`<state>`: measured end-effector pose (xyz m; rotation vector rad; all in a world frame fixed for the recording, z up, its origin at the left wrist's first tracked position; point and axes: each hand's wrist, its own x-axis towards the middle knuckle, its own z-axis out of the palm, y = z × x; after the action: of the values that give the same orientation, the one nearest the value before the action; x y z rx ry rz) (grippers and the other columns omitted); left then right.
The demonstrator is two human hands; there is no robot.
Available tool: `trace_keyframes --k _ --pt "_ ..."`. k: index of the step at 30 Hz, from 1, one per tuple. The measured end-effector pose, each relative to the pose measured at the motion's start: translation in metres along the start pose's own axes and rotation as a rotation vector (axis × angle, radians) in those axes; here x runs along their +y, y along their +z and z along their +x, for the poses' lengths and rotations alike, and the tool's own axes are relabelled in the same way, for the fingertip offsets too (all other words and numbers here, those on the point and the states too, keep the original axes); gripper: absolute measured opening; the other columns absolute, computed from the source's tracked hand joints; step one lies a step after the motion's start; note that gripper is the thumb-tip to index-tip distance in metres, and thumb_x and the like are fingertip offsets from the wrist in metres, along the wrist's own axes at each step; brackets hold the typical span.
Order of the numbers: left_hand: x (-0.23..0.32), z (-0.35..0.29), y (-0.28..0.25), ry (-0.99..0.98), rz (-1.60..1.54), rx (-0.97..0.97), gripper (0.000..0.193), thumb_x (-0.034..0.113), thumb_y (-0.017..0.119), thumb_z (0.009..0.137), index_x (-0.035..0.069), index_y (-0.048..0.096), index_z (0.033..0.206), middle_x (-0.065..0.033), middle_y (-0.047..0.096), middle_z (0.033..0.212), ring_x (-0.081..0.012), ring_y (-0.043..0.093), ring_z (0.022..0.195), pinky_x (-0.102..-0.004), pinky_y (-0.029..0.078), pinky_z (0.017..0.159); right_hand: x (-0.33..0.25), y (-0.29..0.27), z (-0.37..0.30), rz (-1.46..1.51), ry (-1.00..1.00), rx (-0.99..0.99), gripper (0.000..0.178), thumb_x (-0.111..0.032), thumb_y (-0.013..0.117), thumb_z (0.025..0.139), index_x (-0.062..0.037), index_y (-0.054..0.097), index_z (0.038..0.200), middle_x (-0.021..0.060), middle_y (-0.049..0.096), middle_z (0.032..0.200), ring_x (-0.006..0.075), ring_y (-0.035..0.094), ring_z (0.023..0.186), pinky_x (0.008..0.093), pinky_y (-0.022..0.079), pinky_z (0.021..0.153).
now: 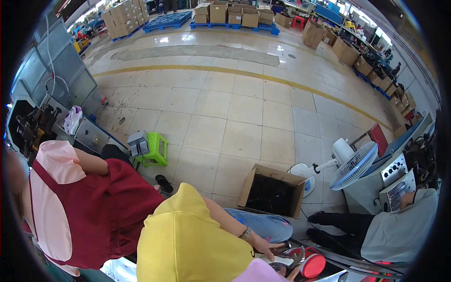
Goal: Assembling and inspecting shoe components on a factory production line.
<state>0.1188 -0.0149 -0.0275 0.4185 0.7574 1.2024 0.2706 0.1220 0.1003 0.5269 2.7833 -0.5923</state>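
At the lower edge, my yellow top (188, 235) fills much of the view. My left hand (264, 245), with a bracelet at the wrist, reaches over the work area, fingers spread apart. A pale flat piece (283, 260) lies under its fingertips. Just below, part of my right hand (293, 273) shows with its fingers curled around something dark that I cannot make out. A red round-topped container (313, 265) stands right beside the hands. A rounded pink shape (261, 272) covers part of the work area.
A carton with dark contents (272, 195) stands beyond my jeans leg. A white fan (353, 164) is behind it. Co-workers sit left in a maroon apron (89, 207) and right in grey (399, 232). A green stool (154, 149) stands on the tiled floor.
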Motion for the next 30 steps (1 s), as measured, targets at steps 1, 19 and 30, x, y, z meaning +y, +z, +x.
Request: trace_keyframes --k 1,19,30 --pt "0.001 -0.001 0.000 -0.029 0.001 0.003 0.110 0.034 0.074 0.085 0.033 -0.014 0.152 -0.0064 0.009 0.160 -0.0229 0.009 0.145 -0.0383 0.019 0.114 0.013 0.016 0.003 0.001 -0.136 0.049 0.061 -0.038 0.048 0.097 -0.0162 0.028 0.149 0.0322 0.060 0.105 0.0483 0.061 0.086 0.0540 0.048 0.070" --pt "-0.022 -0.017 -0.006 0.053 0.279 0.125 0.040 0.022 0.073 0.075 -0.006 0.064 0.103 -0.0086 0.069 0.083 -0.0148 0.065 0.075 -0.0319 0.049 0.061 -0.009 -0.005 -0.005 -0.157 -0.019 -0.115 0.060 -0.037 0.048 0.097 -0.0224 0.025 0.151 0.0254 0.064 0.089 0.0447 0.062 0.076 0.0516 0.049 0.062" --pt "-0.013 -0.025 -0.004 -0.027 0.233 0.133 0.051 0.021 0.074 0.075 -0.007 0.058 0.114 -0.0117 0.067 0.097 -0.0181 0.063 0.090 -0.0348 0.049 0.070 -0.013 0.002 -0.004 -0.132 0.061 -0.079 0.061 -0.043 0.045 0.097 -0.0196 0.026 0.150 0.0288 0.064 0.093 0.0475 0.062 0.079 0.0521 0.049 0.065"
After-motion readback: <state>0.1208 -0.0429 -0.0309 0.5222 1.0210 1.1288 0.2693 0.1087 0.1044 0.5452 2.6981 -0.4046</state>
